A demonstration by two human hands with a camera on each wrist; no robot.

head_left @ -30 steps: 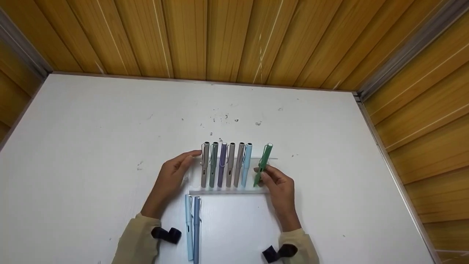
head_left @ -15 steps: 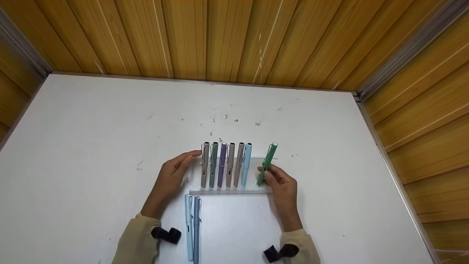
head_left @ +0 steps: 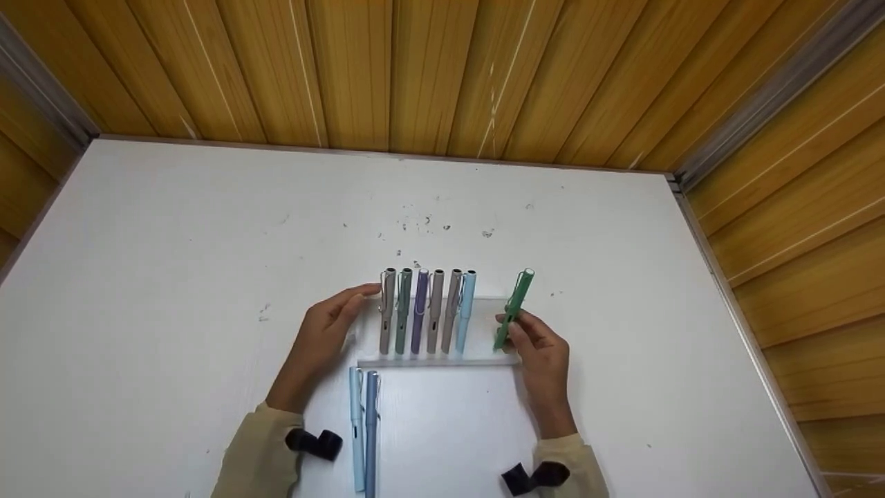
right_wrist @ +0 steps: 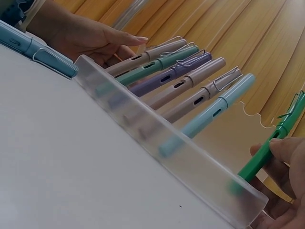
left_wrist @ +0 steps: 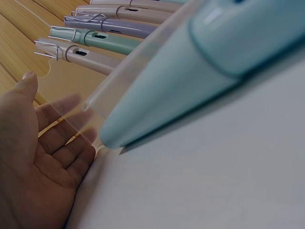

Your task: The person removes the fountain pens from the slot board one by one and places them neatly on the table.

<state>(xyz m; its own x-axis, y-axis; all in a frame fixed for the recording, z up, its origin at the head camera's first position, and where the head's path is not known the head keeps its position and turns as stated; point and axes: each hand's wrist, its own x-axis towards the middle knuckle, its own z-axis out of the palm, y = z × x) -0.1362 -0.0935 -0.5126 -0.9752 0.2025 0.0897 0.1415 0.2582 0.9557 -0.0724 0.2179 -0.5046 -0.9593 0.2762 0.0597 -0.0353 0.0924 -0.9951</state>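
My right hand (head_left: 543, 356) pinches a green fountain pen (head_left: 517, 297) between thumb and fingers at the right end of a clear acrylic pen stand (head_left: 429, 362). The pen leans to the right, its lower end behind the stand's frosted front lip in the right wrist view. Several capped pens stand in a row there: greyish-beige, grey-green, purple (head_left: 420, 311), and light blue (head_left: 465, 311) at the row's right. My left hand (head_left: 325, 339) touches the stand's left end; through the clear panel, its loosely bent fingers (left_wrist: 57, 126) show in the left wrist view.
Two more pens, one light blue (head_left: 357, 429) and one grey-blue (head_left: 371, 436), lie side by side in front of the stand's left end. All this is on a white table (head_left: 207, 242) with dark marks, enclosed by wood-patterned walls (head_left: 429, 76).
My right hand has shifted slightly to the right with the green pen, widening the gap to the light blue pen in the row. The left hand stays put.
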